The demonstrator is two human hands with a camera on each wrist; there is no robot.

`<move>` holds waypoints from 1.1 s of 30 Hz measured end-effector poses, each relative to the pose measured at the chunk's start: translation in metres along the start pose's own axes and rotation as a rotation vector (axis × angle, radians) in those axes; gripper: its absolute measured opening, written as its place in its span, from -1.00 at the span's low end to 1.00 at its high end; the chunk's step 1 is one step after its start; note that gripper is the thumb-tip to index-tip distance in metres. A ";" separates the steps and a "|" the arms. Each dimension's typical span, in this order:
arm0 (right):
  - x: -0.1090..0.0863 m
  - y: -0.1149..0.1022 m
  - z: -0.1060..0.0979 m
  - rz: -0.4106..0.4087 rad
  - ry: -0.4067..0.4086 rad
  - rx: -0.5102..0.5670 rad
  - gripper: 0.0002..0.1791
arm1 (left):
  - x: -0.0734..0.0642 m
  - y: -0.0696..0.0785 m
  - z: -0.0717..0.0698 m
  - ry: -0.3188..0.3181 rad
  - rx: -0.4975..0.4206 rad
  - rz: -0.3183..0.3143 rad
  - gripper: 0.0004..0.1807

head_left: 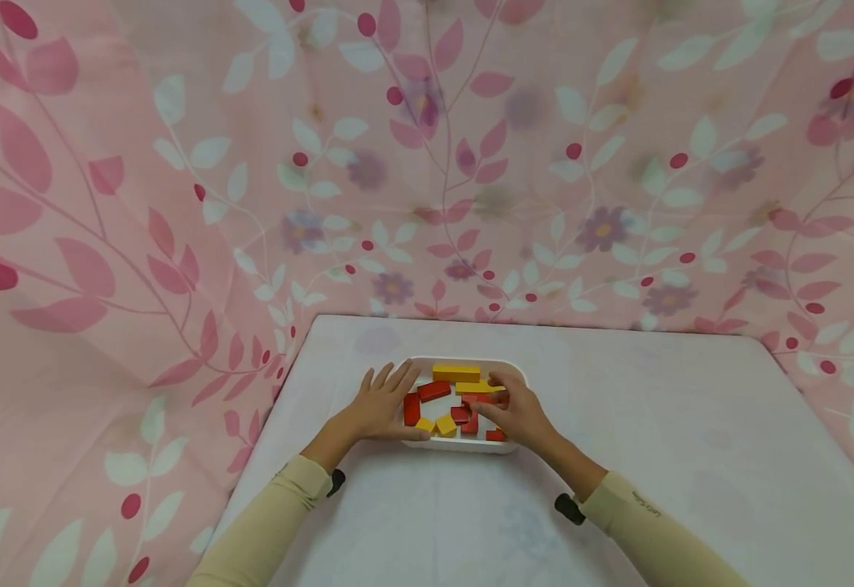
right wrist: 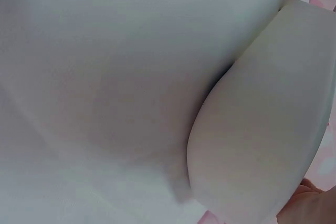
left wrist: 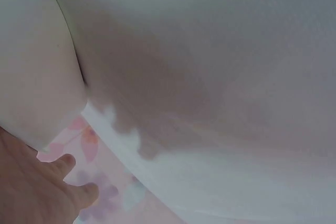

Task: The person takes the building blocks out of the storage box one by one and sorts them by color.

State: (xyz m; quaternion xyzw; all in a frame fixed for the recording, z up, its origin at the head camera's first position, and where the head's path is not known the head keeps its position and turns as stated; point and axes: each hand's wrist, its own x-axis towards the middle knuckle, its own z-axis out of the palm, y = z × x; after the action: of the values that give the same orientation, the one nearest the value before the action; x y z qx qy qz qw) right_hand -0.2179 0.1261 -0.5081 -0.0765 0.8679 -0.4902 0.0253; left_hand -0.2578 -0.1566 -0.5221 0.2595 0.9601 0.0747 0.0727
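A white tray point(head_left: 464, 447) on the table holds several red and yellow blocks. My left hand point(head_left: 379, 409) rests on the tray's left end, fingers spread, thumb along the near rim. Close to that thumb are a red block point(head_left: 411, 408) and a yellow block point(head_left: 445, 425). Over the tray's right part, my right hand point(head_left: 521, 412) bends its fingers and thumb around a red block point(head_left: 471, 399), which they partly hide. In the left wrist view the left hand point(left wrist: 37, 187) shows at the lower left corner; the right hand point(right wrist: 307, 208) barely enters the right wrist view.
Long yellow blocks point(head_left: 456, 373) lie along the tray's far side, with another red block point(head_left: 434, 391) before them. A pale cloth covers the table point(head_left: 662, 416). Behind it hangs a pink floral curtain point(head_left: 515, 204). Dark wrist devices point(head_left: 570, 509) sit under the sleeves.
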 end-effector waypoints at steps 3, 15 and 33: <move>0.001 -0.002 0.003 0.044 0.006 -0.010 -0.30 | 0.001 0.000 -0.001 -0.005 -0.002 -0.017 0.39; 0.003 -0.005 0.016 0.152 0.000 -0.120 -0.35 | -0.001 -0.001 -0.006 -0.027 0.008 -0.050 0.41; 0.008 -0.009 0.027 0.263 -0.089 -0.178 -0.47 | -0.003 -0.006 -0.006 -0.032 0.028 -0.054 0.39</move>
State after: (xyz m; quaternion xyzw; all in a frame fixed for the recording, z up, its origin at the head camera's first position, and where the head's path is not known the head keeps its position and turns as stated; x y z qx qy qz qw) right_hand -0.2217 0.0970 -0.5140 0.0143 0.9085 -0.3998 0.1209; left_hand -0.2595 -0.1636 -0.5173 0.2357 0.9664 0.0553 0.0864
